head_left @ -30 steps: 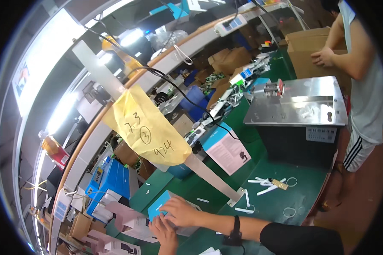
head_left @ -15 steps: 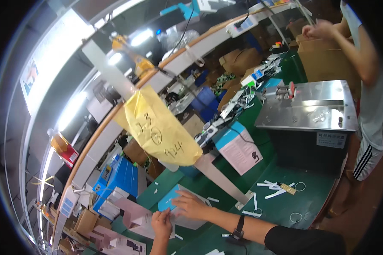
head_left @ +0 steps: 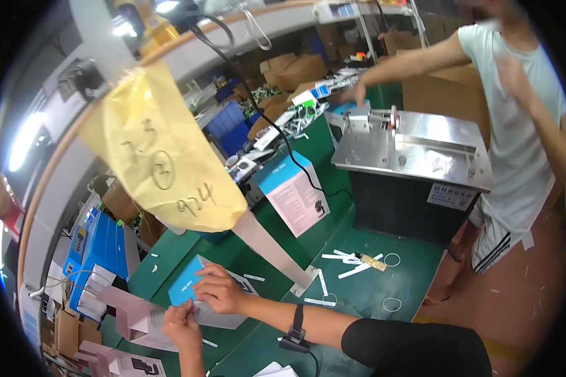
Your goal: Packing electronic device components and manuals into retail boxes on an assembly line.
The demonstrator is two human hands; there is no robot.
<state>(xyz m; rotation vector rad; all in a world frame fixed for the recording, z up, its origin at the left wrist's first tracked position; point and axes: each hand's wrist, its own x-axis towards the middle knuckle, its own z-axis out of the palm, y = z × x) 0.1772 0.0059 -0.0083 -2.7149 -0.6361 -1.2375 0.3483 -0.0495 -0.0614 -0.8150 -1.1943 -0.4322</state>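
A carton box [head_left: 181,283] with a blue top and pale sides sits on the green bench at lower centre. My left hand [head_left: 183,323] is closed in a pinch at the near edge of its blue top. Across the box's right side lies my right hand [head_left: 219,289], fingers apart and slightly bent, tips on the blue panel; its thumb is hidden. A black strap with a small device [head_left: 294,339] is round my right forearm. Just left of my hands stand open pale pink boxes [head_left: 129,314], flaps up.
A yellow paper-wrapped post [head_left: 170,157] rises from the bench. Beyond it stand another blue-topped box [head_left: 292,195] and a steel-topped machine [head_left: 415,151]. White strips [head_left: 355,270] and elastic loops lie near the bench edge. A person [head_left: 516,125] stands at the right, reaching over the machine.
My view has shifted rightward, so the bench and hands appear farther left. Both hands stay at the blue-topped box. The other person now stretches an arm over the machine.
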